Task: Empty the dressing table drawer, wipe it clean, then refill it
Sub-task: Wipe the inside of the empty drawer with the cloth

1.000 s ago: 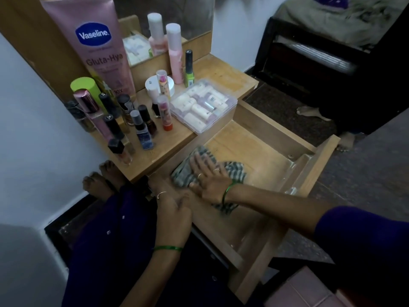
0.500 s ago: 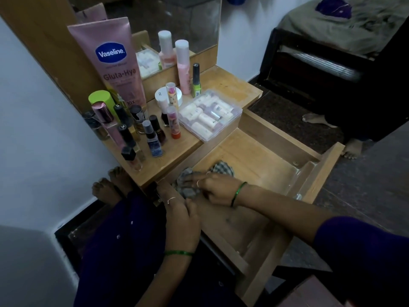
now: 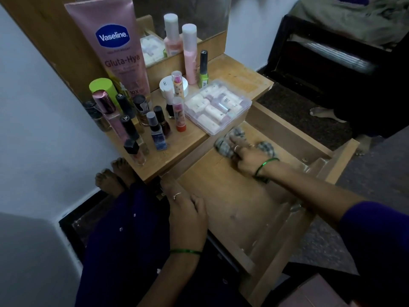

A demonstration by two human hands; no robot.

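The wooden drawer (image 3: pixel 285 138) is pulled out and holds nothing but a checked cloth (image 3: pixel 223 146). My right hand (image 3: pixel 247 159) presses the cloth flat against the drawer bottom near the back corner, just under the table top's edge. My left hand (image 3: pixel 188 216) rests on the drawer's near left side wall, fingers closed over the edge. On the dressing table top (image 3: pixel 239 74) stand several cosmetics: a big pink Vaseline tube (image 3: pixel 115 45), a clear plastic box of small bottles (image 3: pixel 218 106), nail polish bottles (image 3: pixel 158 131) and lip balm sticks (image 3: pixel 179 114).
A mirror (image 3: pixel 183 16) stands behind the table top. A dark bed frame (image 3: pixel 327 60) and a floor mat (image 3: pixel 296 111) lie to the right, with another person's foot (image 3: pixel 325 113) on the floor. My own feet (image 3: pixel 112 176) rest under the table by the white wall.
My right hand has slid the cloth from the drawer's near left part toward the back, under the table edge. The left hand has stayed on the drawer's side wall.
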